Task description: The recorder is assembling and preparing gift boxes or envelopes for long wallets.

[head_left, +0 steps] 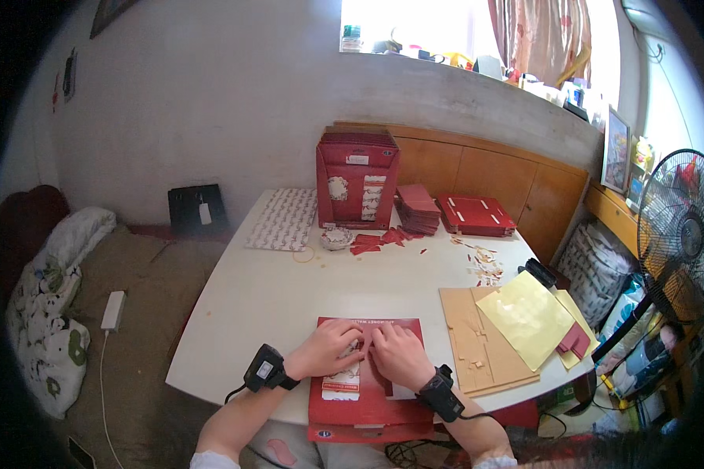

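At desk [274, 297] near edge, 6 o'clock: left hand [326, 349] and right hand [400, 356] press flat on top red die-cut card sheet [368, 391], fingers curled, pinching small cut-out. Stack beneath seems unworked. Finished red pieces [418, 209] piled at 12 o'clock; scraps [483, 264] at 2 o'clock.

1. The left hand [326, 349] and right hand [400, 356] are covering the middle of the red card sheet [368, 406], hiding what the fingertips are pressing.
2. The sheet's near edge is hanging past the bench [266, 297], out of sight.
3. The picture's lower edge is cutting off both forearms.
4. The scraps [483, 264] are looking too small to identify.
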